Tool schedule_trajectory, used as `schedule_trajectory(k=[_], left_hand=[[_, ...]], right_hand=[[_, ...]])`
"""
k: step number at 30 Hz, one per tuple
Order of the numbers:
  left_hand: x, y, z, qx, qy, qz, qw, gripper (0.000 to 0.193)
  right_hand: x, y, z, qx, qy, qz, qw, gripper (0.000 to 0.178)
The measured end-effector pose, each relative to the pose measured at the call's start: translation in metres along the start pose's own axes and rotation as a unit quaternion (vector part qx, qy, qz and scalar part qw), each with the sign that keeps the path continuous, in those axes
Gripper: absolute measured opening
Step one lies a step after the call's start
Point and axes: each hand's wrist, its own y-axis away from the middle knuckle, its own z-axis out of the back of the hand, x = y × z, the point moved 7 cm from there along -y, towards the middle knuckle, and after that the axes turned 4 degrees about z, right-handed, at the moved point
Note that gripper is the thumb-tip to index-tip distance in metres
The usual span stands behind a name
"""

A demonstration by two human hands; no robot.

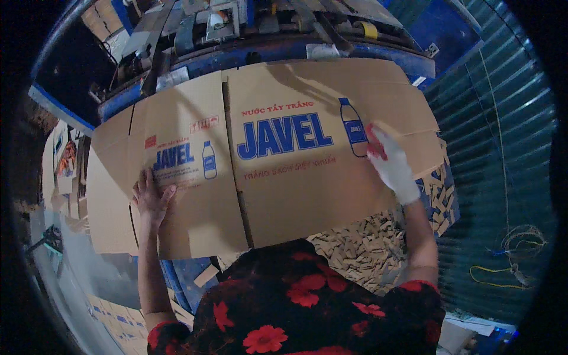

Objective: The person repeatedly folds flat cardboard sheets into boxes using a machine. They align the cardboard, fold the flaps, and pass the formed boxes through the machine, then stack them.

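A wide flat sheet of printed brown cardboard (290,198), an unfolded box blank with slots and creases, lies in front of me. It bears blue and red lettering and bottle drawings. My bare left hand (154,198) rests on its left panel, just below the smaller print, fingers spread. On the right panel, beside the larger bottle drawing, lies my right hand (390,165) in a white glove with red at the fingertips. Its fingers are stretched out against the board, slightly smeared. Neither hand grips anything.
A blue machine (236,56) with rollers and belts stands at the far side, against the sheet's far edge. Many small cardboard scraps (361,248) are heaped below the sheet. A green corrugated wall (491,154) is at right, with a coiled wire (523,242). Stacked cardboard (118,316) lies lower left.
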Motion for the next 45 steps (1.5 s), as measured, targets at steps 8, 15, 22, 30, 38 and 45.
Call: schedule_trajectory(k=[8, 15, 22, 30, 38, 45], left_hand=[[0.007, -0.022, -0.007, 0.025, -0.002, 0.052, 0.998, 0.113], [-0.017, -0.02, 0.004, 0.037, 0.108, -0.001, 0.993, 0.099], [-0.032, 0.019, 0.026, -0.016, 0.044, -0.067, 0.997, 0.089], [-0.039, 0.137, 0.033, 0.088, -0.064, -0.315, 0.943, 0.101], [-0.065, 0.098, 0.043, -0.137, 0.007, -0.323, 0.936, 0.053], [-0.101, 0.076, 0.036, -0.133, 0.02, -0.379, 0.916, 0.059]], right_hand=[[-0.04, -0.044, -0.05, -0.075, 0.324, -0.05, 0.942, 0.047], [-0.049, -0.049, -0.056, -0.013, 0.357, -0.059, 0.932, 0.05], [0.013, -0.024, -0.049, -0.053, 0.265, 0.125, 0.955, 0.052], [0.071, 0.095, -0.06, 0.21, 0.192, 0.285, 0.915, 0.081], [0.064, 0.053, -0.062, 0.156, 0.253, 0.331, 0.896, 0.074], [0.043, 0.01, -0.063, 0.108, 0.265, 0.367, 0.885, 0.064]])
